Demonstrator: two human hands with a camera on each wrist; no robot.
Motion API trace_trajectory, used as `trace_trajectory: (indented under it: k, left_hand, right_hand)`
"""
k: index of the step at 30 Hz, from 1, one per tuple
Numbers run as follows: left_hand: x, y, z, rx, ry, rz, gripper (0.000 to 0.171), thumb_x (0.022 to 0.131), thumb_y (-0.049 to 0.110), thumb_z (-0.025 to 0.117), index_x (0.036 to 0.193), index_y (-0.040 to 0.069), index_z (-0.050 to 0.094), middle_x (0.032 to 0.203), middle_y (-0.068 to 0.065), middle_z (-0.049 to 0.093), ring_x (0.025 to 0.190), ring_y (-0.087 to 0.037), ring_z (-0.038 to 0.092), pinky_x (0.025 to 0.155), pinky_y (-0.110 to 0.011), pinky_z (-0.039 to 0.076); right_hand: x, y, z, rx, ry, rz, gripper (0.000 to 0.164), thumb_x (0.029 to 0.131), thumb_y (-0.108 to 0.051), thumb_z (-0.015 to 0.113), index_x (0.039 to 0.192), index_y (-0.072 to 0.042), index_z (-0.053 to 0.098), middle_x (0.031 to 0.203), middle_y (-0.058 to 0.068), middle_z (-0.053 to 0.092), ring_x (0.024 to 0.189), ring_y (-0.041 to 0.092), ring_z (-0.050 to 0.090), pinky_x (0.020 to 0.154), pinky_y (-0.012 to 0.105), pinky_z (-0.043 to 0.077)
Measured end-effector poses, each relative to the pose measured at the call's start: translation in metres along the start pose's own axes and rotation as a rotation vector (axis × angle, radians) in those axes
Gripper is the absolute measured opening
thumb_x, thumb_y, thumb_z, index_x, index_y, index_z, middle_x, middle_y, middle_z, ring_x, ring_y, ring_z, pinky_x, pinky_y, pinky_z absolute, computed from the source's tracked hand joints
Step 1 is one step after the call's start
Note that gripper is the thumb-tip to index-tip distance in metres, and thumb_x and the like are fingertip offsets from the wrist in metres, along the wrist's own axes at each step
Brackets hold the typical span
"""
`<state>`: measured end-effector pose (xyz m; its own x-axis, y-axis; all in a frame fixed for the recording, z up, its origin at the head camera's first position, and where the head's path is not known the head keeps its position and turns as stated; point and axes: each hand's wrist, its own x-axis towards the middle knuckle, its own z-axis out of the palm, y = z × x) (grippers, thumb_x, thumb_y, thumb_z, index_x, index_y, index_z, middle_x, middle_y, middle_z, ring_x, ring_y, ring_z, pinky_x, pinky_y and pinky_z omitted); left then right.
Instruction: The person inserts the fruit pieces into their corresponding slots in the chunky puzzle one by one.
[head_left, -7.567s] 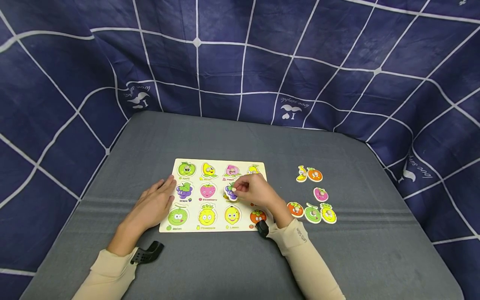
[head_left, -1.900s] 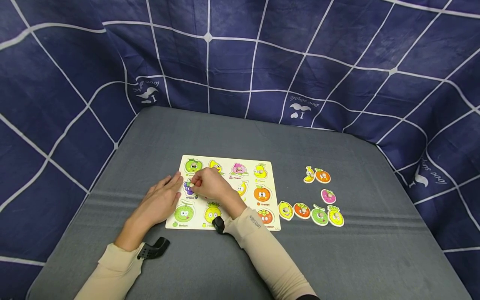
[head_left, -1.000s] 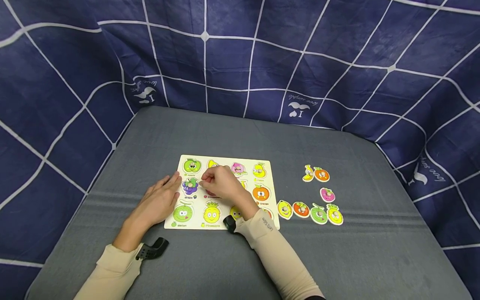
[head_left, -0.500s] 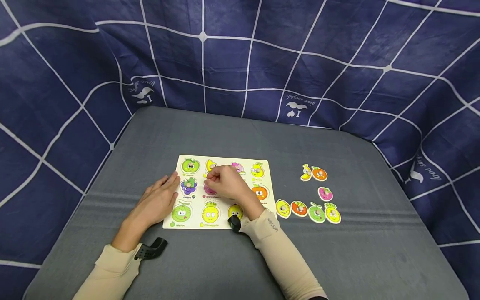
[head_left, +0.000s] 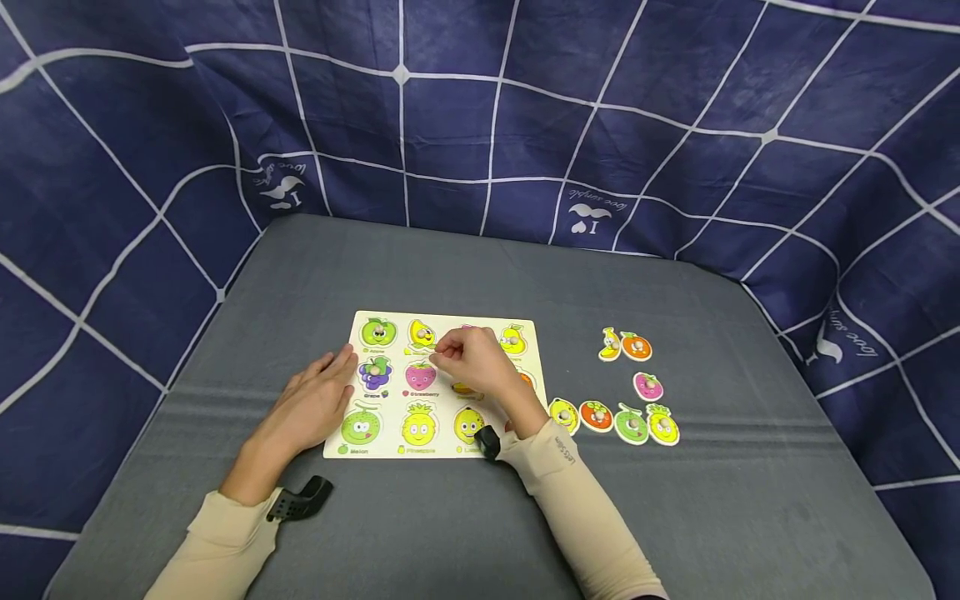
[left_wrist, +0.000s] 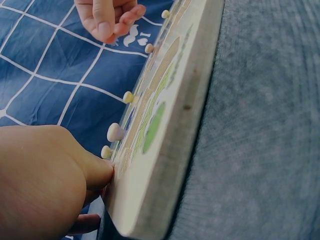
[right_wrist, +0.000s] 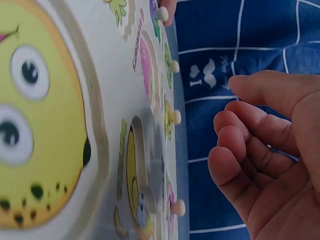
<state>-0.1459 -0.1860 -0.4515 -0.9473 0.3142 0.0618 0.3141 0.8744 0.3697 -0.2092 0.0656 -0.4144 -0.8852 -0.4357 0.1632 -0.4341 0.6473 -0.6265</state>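
Note:
A fruit puzzle board [head_left: 445, 421] lies on the table. My left hand [head_left: 311, 404] rests along its left edge, fingers extended; in the left wrist view the left thumb [left_wrist: 97, 172] touches the board's edge. The grape piece [head_left: 375, 373] sits in its recess with its knob up. Knobbed apple [head_left: 378, 332], mango [head_left: 422, 334] and pear [head_left: 513, 339] pieces sit in the back row. My right hand [head_left: 480, 362] hovers over the board right of the strawberry recess [head_left: 421, 376]. Its fingers [right_wrist: 227, 160] are loosely bent with nothing between them in the right wrist view.
Right of the board lie loose pieces: a banana [head_left: 610, 344], an orange [head_left: 636, 347], a pink one [head_left: 648, 386], a lemon [head_left: 564, 415], a persimmon [head_left: 596, 416], a melon [head_left: 632, 425] and a pineapple [head_left: 663, 425]. A blue gridded curtain [head_left: 450, 125] surrounds the grey table [head_left: 420, 533].
The grape piece went from my right fingers into its recess, and the hand let go and drew back rightward. Earlier, a lemon piece joined the loose row. My left hand stays on the board's edge.

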Motion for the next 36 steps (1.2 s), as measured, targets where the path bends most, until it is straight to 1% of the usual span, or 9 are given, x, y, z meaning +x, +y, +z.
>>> trace_trajectory:
  k: [4,12,21,29,36]
  left_hand:
    - [0.0,0.0,0.0,0.004,0.006,0.008,0.049,0.093,0.012,0.047,0.138,-0.005,0.035,0.145,-0.02,0.028,0.128,-0.045,0.026,0.094,-0.062,0.024]
    - [-0.002,-0.001,0.0,0.016,0.004,0.007,0.049,0.093,0.012,0.047,0.137,-0.005,0.036,0.145,-0.021,0.028,0.128,-0.045,0.026,0.092,-0.063,0.025]
    - [-0.001,0.0,-0.001,0.01,0.009,0.011,0.049,0.093,0.012,0.047,0.137,-0.006,0.035,0.144,-0.022,0.028,0.127,-0.046,0.026,0.093,-0.063,0.024]
    - [0.0,-0.001,-0.001,0.005,0.01,0.015,0.049,0.093,0.011,0.047,0.137,-0.006,0.035,0.144,-0.022,0.028,0.127,-0.046,0.026,0.093,-0.063,0.024]
    - [0.0,-0.001,0.0,0.007,0.004,0.009,0.049,0.093,0.011,0.047,0.138,-0.006,0.035,0.144,-0.022,0.028,0.127,-0.046,0.026,0.093,-0.063,0.024]
  right_hand:
    - [-0.003,0.004,-0.004,0.005,0.015,-0.001,0.009,0.079,-0.019,0.07,0.076,-0.011,0.068,0.067,-0.007,0.058,0.058,0.006,0.051,0.054,0.018,0.043]
    - [-0.013,0.013,-0.011,0.023,0.026,0.033,0.009,0.08,-0.019,0.069,0.076,-0.011,0.068,0.065,-0.006,0.058,0.056,0.006,0.05,0.054,0.019,0.042]
    - [-0.022,0.028,-0.021,-0.026,0.078,0.043,0.008,0.079,-0.02,0.069,0.074,-0.013,0.069,0.062,-0.009,0.058,0.055,0.004,0.051,0.053,0.02,0.043]
    - [-0.03,0.035,-0.033,-0.023,0.114,0.051,0.007,0.078,-0.016,0.069,0.074,-0.011,0.069,0.064,-0.007,0.059,0.056,0.005,0.051,0.054,0.021,0.044]
    - [-0.039,0.044,-0.038,-0.032,0.118,0.077,0.008,0.079,-0.017,0.07,0.074,-0.011,0.07,0.063,-0.007,0.059,0.054,0.006,0.051,0.052,0.021,0.044]
